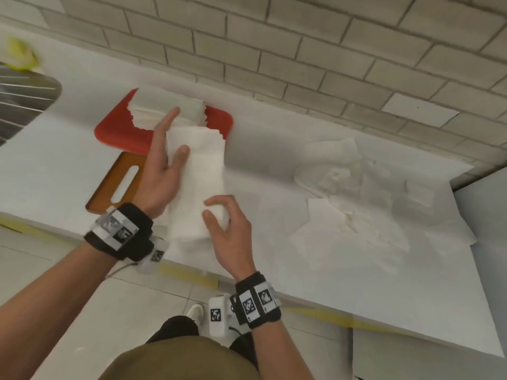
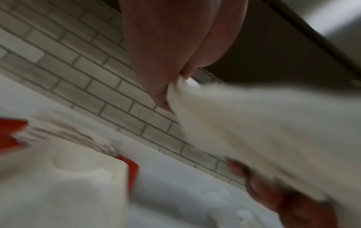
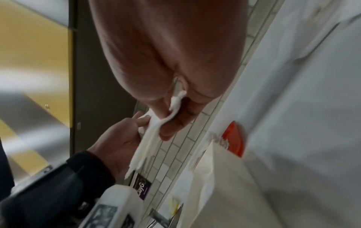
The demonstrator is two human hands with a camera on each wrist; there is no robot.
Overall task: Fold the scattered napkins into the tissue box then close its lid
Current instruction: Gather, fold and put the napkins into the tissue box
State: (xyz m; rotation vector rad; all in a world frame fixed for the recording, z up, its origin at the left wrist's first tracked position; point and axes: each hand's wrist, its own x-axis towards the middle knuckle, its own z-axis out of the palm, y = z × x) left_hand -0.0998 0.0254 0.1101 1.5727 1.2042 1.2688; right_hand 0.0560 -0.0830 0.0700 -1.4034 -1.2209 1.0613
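Observation:
I hold a folded white napkin [image 1: 199, 174] lengthwise in the air above the white counter [image 1: 274, 165]. My left hand [image 1: 172, 144] grips its far end, thumb on top and fingers beneath. My right hand [image 1: 216, 212] pinches the near end with curled fingers. In the left wrist view the napkin [image 2: 254, 123] runs out from under my left palm. In the right wrist view the napkin [image 3: 150, 138] is pinched by the right hand's fingertips [image 3: 175, 120]. Just beyond lies the red tissue box base [image 1: 118, 133] with a stack of folded napkins [image 1: 164, 108]. Its brown slotted lid [image 1: 115, 185] lies beside it.
Several loose, crumpled napkins [image 1: 351, 193] lie spread over the right part of the counter. A steel sink [image 1: 22, 100] is at the far left with a yellow-green object [image 1: 22, 54] behind it. A brick-tiled wall [image 1: 301, 50] backs the counter.

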